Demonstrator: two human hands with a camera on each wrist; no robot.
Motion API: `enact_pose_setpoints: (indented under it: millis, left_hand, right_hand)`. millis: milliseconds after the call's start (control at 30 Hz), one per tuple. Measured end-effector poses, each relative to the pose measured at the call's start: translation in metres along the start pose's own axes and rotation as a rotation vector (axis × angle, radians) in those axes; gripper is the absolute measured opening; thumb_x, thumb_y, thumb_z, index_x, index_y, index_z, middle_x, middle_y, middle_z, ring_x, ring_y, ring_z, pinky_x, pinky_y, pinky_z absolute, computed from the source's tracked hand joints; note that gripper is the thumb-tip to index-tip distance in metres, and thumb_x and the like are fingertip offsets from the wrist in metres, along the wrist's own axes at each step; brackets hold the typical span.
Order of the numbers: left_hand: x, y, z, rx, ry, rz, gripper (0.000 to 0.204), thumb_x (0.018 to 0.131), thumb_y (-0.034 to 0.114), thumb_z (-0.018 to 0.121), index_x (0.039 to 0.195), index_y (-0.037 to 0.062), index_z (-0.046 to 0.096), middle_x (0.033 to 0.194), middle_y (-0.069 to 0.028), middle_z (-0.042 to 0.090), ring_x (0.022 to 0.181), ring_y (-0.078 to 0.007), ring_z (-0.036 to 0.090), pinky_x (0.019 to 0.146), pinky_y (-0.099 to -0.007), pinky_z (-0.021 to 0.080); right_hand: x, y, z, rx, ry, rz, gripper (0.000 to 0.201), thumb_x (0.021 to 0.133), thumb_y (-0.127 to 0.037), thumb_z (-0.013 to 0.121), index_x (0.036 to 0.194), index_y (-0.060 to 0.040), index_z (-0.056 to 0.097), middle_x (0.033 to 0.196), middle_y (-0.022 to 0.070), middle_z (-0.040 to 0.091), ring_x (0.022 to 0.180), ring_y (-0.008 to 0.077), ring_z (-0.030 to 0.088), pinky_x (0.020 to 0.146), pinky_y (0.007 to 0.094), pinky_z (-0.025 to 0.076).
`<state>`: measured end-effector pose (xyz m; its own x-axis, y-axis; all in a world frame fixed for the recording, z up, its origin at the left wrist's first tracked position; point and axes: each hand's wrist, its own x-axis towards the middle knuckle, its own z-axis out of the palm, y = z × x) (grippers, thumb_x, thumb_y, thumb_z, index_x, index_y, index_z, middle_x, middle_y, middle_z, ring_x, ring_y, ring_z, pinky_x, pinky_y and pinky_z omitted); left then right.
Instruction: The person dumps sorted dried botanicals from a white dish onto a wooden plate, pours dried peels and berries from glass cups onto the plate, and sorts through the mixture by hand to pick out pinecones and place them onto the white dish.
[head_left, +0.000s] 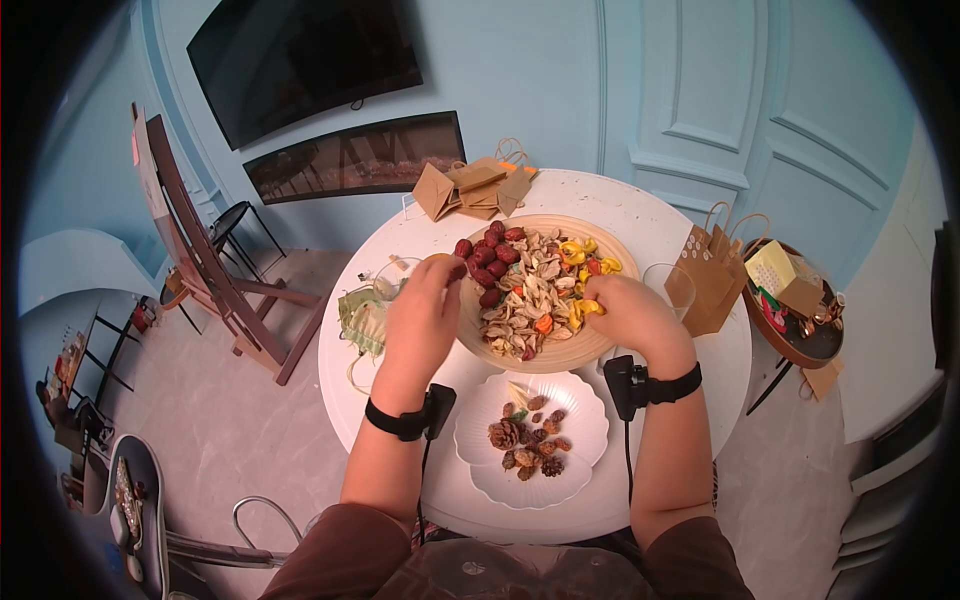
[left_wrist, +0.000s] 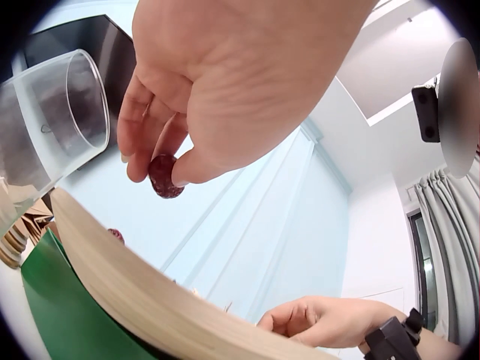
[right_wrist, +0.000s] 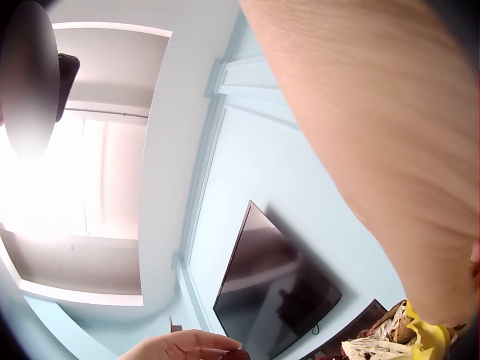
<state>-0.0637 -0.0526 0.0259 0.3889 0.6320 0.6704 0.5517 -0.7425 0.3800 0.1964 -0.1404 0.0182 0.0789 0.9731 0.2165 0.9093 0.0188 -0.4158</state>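
Note:
My left hand (head_left: 422, 315) is over the left side of a wide, pale wooden bowl (head_left: 470, 345). Between its thumb and fingers it pinches a dark red dried date (left_wrist: 165, 176), held above the bowl's rim. More red dates (head_left: 488, 262) lie in the bowl's left part, beside a heap of beige dried petals (head_left: 530, 300). Along the right side are yellow dried flowers (head_left: 575, 252). There my right hand (head_left: 640, 312) reaches over the rim, fingers bent, fingertips among the yellow pieces. Whether it pinches one I cannot tell.
A white scalloped plate (head_left: 480, 440) with pine cones stands in front of the bowl on the round white table (head_left: 650, 460). Clear glasses flank the bowl, with a net pouch (head_left: 362, 322) at left. Kraft bags (head_left: 478, 188) lie behind; a larger paper bag (head_left: 708, 285) stands right.

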Motion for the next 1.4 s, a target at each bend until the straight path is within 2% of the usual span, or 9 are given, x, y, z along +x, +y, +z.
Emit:
enact_pose_setpoints:
  millis: [133, 167, 433, 500, 633, 700, 933, 1033, 1400]
  left_hand:
    - [0.003, -0.014, -0.013, 0.037, 0.174, -0.023, 0.023, 0.092, 0.003, 0.06, 0.115, 0.0046, 0.061, 0.105, -0.0116, 0.065, 0.09, -0.0241, 0.068, 0.074, -0.0323, 0.055]
    - [0.003, -0.021, -0.016, 0.028, 0.171, -0.06, 0.023, 0.091, 0.004, 0.059, 0.114, 0.0075, 0.06, 0.108, -0.011, 0.065, 0.095, -0.0285, 0.067, 0.078, -0.0363, 0.054]
    - [-0.002, -0.056, -0.026, 0.19, 0.208, -0.169, 0.022, 0.091, 0.005, 0.06, 0.113, 0.0068, 0.061, 0.105, -0.011, 0.067, 0.093, -0.0284, 0.068, 0.077, -0.0366, 0.054]
    - [-0.003, -0.059, -0.025, 0.184, 0.178, -0.192, 0.02, 0.091, 0.005, 0.059, 0.11, 0.0062, 0.063, 0.103, -0.0112, 0.067, 0.091, -0.0286, 0.068, 0.076, -0.0371, 0.053]
    - [-0.002, -0.055, -0.025, 0.111, 0.174, -0.217, 0.019, 0.09, 0.003, 0.06, 0.109, 0.0027, 0.064, 0.102, -0.0145, 0.066, 0.092, -0.0287, 0.067, 0.081, -0.0363, 0.052]
    - [-0.002, -0.053, -0.025, 0.205, 0.194, -0.142, 0.021, 0.087, 0.003, 0.061, 0.107, 0.0041, 0.065, 0.103, -0.0133, 0.067, 0.089, -0.032, 0.066, 0.077, -0.0399, 0.052]
    - [0.006, -0.032, -0.017, 0.148, 0.209, -0.005, 0.019, 0.086, 0.004, 0.064, 0.105, 0.0046, 0.065, 0.099, -0.0135, 0.066, 0.088, -0.0325, 0.065, 0.076, -0.0402, 0.051]
    - [0.01, -0.014, -0.009, -0.018, 0.073, -0.051, 0.015, 0.087, 0.007, 0.064, 0.101, 0.0075, 0.066, 0.092, -0.0111, 0.065, 0.083, -0.0302, 0.065, 0.073, -0.0395, 0.052]
    - [0.014, -0.007, 0.022, 0.099, -0.281, -0.054, 0.019, 0.087, 0.016, 0.067, 0.104, 0.0085, 0.068, 0.094, -0.0131, 0.068, 0.087, -0.0325, 0.066, 0.076, -0.0415, 0.052]
  right_hand:
    - [-0.001, 0.008, -0.005, 0.088, -0.003, -0.001, 0.021, 0.08, -0.011, 0.067, 0.099, -0.0024, 0.064, 0.093, 0.019, 0.067, 0.088, 0.036, 0.065, 0.077, 0.0421, 0.052]
    - [-0.002, 0.009, -0.006, 0.142, -0.003, 0.012, 0.022, 0.081, -0.012, 0.067, 0.1, -0.0026, 0.064, 0.093, 0.0183, 0.067, 0.088, 0.0353, 0.065, 0.077, 0.0415, 0.051]
    - [-0.002, 0.014, -0.013, 0.243, 0.044, 0.087, 0.018, 0.085, -0.012, 0.068, 0.099, -0.0021, 0.062, 0.091, 0.0158, 0.068, 0.083, 0.0318, 0.066, 0.074, 0.0393, 0.051]
    - [0.0, 0.016, -0.012, 0.245, 0.033, 0.064, 0.018, 0.088, -0.01, 0.067, 0.101, 0.0008, 0.061, 0.084, 0.0088, 0.064, 0.075, 0.0181, 0.06, 0.069, 0.0319, 0.049]
    - [0.0, 0.012, -0.012, 0.248, 0.074, 0.055, 0.017, 0.088, -0.009, 0.067, 0.099, 0.0009, 0.06, 0.081, 0.0079, 0.063, 0.072, 0.0173, 0.059, 0.066, 0.0315, 0.048]
    - [-0.001, 0.008, -0.016, 0.257, 0.108, 0.065, 0.018, 0.087, -0.012, 0.068, 0.1, -0.0015, 0.062, 0.086, 0.0161, 0.068, 0.079, 0.0322, 0.066, 0.072, 0.039, 0.051]
    - [-0.01, 0.01, -0.031, 0.302, 0.21, 0.116, 0.022, 0.087, -0.015, 0.069, 0.103, -0.002, 0.063, 0.084, 0.0141, 0.068, 0.075, 0.026, 0.065, 0.069, 0.0365, 0.051]
    - [-0.016, 0.025, -0.041, 0.343, 0.273, 0.155, 0.02, 0.087, -0.016, 0.069, 0.1, -0.0014, 0.064, 0.081, 0.0105, 0.064, 0.07, 0.0213, 0.06, 0.066, 0.0343, 0.049]
    - [-0.035, 0.056, -0.061, 0.192, 0.392, 0.306, 0.02, 0.085, -0.016, 0.07, 0.095, 0.0011, 0.064, 0.078, 0.012, 0.062, 0.071, 0.0223, 0.061, 0.067, 0.0346, 0.049]
